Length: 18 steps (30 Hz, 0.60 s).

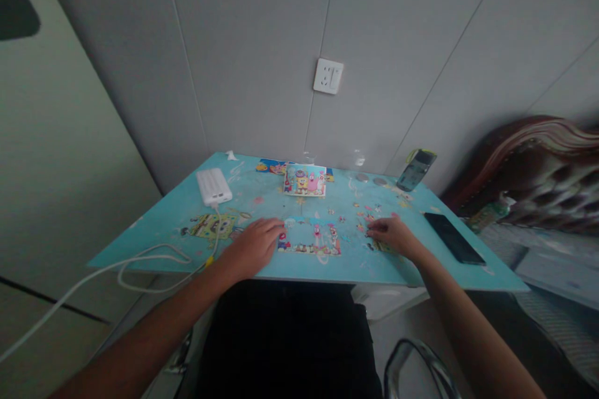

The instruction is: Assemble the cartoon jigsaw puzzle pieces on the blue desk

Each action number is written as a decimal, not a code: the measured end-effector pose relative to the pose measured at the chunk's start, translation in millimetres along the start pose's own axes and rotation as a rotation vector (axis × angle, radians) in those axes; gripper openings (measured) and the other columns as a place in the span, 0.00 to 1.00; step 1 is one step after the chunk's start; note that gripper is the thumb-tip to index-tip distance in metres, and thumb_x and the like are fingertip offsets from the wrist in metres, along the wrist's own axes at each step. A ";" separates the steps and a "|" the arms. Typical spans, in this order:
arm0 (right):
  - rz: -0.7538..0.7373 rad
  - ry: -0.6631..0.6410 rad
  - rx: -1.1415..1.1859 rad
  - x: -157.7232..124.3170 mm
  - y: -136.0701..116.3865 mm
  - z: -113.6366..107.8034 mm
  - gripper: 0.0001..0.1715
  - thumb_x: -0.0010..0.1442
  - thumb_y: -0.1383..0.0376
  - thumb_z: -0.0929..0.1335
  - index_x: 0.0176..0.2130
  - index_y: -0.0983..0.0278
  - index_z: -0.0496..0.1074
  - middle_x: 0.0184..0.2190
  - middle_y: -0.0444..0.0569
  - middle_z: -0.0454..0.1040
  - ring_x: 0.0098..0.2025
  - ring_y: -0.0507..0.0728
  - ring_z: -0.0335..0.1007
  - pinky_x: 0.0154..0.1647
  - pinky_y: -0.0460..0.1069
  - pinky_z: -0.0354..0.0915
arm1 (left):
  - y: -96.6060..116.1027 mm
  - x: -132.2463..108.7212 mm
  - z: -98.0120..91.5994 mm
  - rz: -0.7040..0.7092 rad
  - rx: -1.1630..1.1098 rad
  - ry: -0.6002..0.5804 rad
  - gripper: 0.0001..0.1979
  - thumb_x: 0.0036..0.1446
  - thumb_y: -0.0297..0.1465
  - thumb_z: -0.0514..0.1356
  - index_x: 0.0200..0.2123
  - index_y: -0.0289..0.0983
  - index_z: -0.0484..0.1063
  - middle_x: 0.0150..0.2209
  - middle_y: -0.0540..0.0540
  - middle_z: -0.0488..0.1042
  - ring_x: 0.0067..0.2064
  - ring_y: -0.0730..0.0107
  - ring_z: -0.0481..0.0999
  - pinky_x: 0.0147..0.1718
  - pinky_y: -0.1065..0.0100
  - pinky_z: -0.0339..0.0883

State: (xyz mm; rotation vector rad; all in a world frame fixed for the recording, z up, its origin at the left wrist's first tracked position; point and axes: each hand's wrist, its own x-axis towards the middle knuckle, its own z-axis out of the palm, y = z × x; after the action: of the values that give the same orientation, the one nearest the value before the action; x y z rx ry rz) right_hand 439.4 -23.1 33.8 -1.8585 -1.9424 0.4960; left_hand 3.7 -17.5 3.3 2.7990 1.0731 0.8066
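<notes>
Head view: left hand point(259, 242), fingers close together, at left edge of partly assembled cartoon puzzle point(309, 249) near front of blue desk point(156, 224); cannot tell whether it grips anything. Right hand point(386, 232), thumb and fingers narrow, among loose pieces point(342, 219) right of puzzle; piece in grasp cannot be told. Picture card point(305, 181) behind puzzle.

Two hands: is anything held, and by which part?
The left hand grips nothing visible at the puzzle; whether the right hand holds anything cannot be told.
</notes>
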 end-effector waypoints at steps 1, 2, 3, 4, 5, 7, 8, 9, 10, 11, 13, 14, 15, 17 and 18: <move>0.016 0.013 0.005 -2.7 -2.0 1.2 0.16 0.54 0.57 0.72 0.39 0.64 0.82 0.32 0.51 0.82 0.32 0.60 0.76 0.34 0.51 0.67 | -0.9 -0.3 1.0 0.002 0.000 0.013 0.18 0.66 0.25 0.51 0.53 0.39 0.75 0.55 0.41 0.75 0.58 0.57 0.72 0.60 0.52 0.66; 0.027 0.029 -0.001 -6.0 -5.0 3.0 0.16 0.55 0.57 0.72 0.39 0.65 0.82 0.31 0.50 0.82 0.32 0.59 0.75 0.33 0.50 0.66 | -2.0 -0.8 2.2 0.000 -0.003 0.017 0.18 0.67 0.25 0.50 0.54 0.39 0.74 0.56 0.41 0.74 0.58 0.58 0.72 0.60 0.53 0.66; 0.033 0.057 -0.012 -9.7 -8.7 5.3 0.15 0.56 0.57 0.72 0.38 0.64 0.82 0.31 0.50 0.82 0.31 0.58 0.75 0.33 0.50 0.65 | -3.5 -1.3 3.7 -0.007 -0.002 0.021 0.19 0.66 0.25 0.50 0.54 0.40 0.74 0.57 0.42 0.74 0.58 0.58 0.72 0.59 0.53 0.67; 0.029 0.092 -0.028 -13.5 -12.9 8.2 0.13 0.56 0.57 0.72 0.38 0.63 0.81 0.31 0.49 0.82 0.32 0.58 0.75 0.33 0.49 0.65 | -5.3 -1.8 5.4 -0.011 0.004 0.022 0.19 0.66 0.26 0.50 0.55 0.40 0.74 0.57 0.42 0.73 0.58 0.58 0.72 0.59 0.53 0.67; 0.016 0.118 -0.042 -17.3 -17.4 11.6 0.12 0.57 0.57 0.72 0.37 0.63 0.81 0.31 0.49 0.81 0.32 0.57 0.74 0.33 0.49 0.64 | -7.3 -2.3 7.1 -0.013 0.014 0.019 0.19 0.66 0.26 0.50 0.56 0.41 0.73 0.58 0.42 0.73 0.58 0.58 0.72 0.60 0.52 0.67; -0.013 0.130 -0.041 -24.0 -25.4 19.6 0.11 0.59 0.57 0.72 0.36 0.62 0.80 0.31 0.49 0.81 0.31 0.56 0.74 0.33 0.49 0.63 | -11.6 -3.0 10.4 -0.004 0.033 0.018 0.19 0.66 0.28 0.51 0.56 0.41 0.74 0.59 0.42 0.73 0.59 0.57 0.72 0.60 0.52 0.67; -0.011 0.158 -0.044 -26.6 -28.4 23.7 0.11 0.59 0.57 0.72 0.36 0.62 0.79 0.31 0.49 0.80 0.31 0.56 0.73 0.33 0.49 0.62 | -13.6 -3.2 11.7 0.002 0.042 0.018 0.19 0.67 0.29 0.51 0.56 0.41 0.74 0.59 0.43 0.73 0.59 0.57 0.72 0.61 0.53 0.66; -0.016 0.197 -0.044 -28.7 -30.5 27.5 0.11 0.59 0.57 0.72 0.36 0.63 0.79 0.32 0.49 0.80 0.33 0.56 0.73 0.33 0.48 0.62 | -15.4 -3.3 12.7 0.007 0.051 0.015 0.19 0.66 0.30 0.51 0.56 0.42 0.74 0.59 0.43 0.73 0.59 0.57 0.72 0.61 0.54 0.66; -0.011 0.232 -0.039 -30.4 -31.7 30.8 0.12 0.58 0.57 0.73 0.36 0.63 0.78 0.33 0.50 0.80 0.34 0.56 0.73 0.34 0.48 0.62 | -17.1 -3.4 13.5 0.014 0.055 0.022 0.19 0.66 0.30 0.51 0.56 0.42 0.74 0.58 0.44 0.73 0.59 0.57 0.72 0.61 0.54 0.67; -0.005 0.263 -0.031 -31.7 -32.1 33.4 0.12 0.58 0.57 0.73 0.36 0.63 0.78 0.34 0.50 0.80 0.35 0.56 0.73 0.35 0.48 0.62 | -18.5 -3.5 14.1 0.023 0.059 0.024 0.19 0.66 0.31 0.52 0.56 0.42 0.74 0.58 0.44 0.73 0.59 0.56 0.73 0.61 0.54 0.67; 0.015 0.295 0.005 -33.8 -31.3 35.8 0.12 0.57 0.57 0.74 0.36 0.63 0.77 0.34 0.49 0.79 0.35 0.56 0.72 0.35 0.48 0.62 | -20.7 -3.4 15.1 0.031 0.064 0.035 0.18 0.66 0.32 0.52 0.55 0.43 0.74 0.58 0.44 0.74 0.58 0.57 0.74 0.60 0.55 0.68; 0.024 0.293 0.036 -34.8 -30.7 35.6 0.11 0.57 0.57 0.73 0.36 0.63 0.77 0.32 0.48 0.79 0.34 0.55 0.72 0.35 0.48 0.62 | -21.3 -3.3 15.6 0.034 0.065 0.037 0.18 0.66 0.32 0.52 0.55 0.43 0.74 0.58 0.44 0.74 0.58 0.57 0.74 0.60 0.55 0.68; 0.030 0.283 0.076 -35.8 -30.4 34.5 0.10 0.58 0.58 0.73 0.35 0.63 0.77 0.30 0.47 0.78 0.32 0.55 0.71 0.34 0.48 0.61 | -21.4 -3.1 15.9 0.035 0.066 0.037 0.18 0.66 0.32 0.52 0.55 0.43 0.74 0.58 0.44 0.74 0.58 0.57 0.74 0.59 0.55 0.69; 0.020 0.252 0.170 -38.3 -32.1 30.2 0.11 0.61 0.58 0.70 0.34 0.63 0.77 0.28 0.46 0.78 0.30 0.54 0.70 0.32 0.48 0.61 | -19.6 -2.6 15.8 0.028 0.066 0.032 0.18 0.66 0.32 0.52 0.56 0.42 0.74 0.58 0.43 0.73 0.58 0.56 0.74 0.59 0.54 0.68; 0.005 0.236 0.217 -39.3 -34.9 27.5 0.12 0.62 0.57 0.69 0.35 0.63 0.78 0.27 0.46 0.78 0.29 0.54 0.70 0.32 0.48 0.62 | -17.6 -2.2 15.1 0.020 0.066 0.026 0.18 0.66 0.31 0.52 0.56 0.42 0.74 0.58 0.43 0.73 0.58 0.56 0.73 0.59 0.53 0.68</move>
State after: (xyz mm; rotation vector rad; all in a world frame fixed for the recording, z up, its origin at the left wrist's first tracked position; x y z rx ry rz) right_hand 396.6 -63.5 26.6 -1.7016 -1.6608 0.4475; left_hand -1.2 -3.4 -14.5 2.8663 1.0970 0.8263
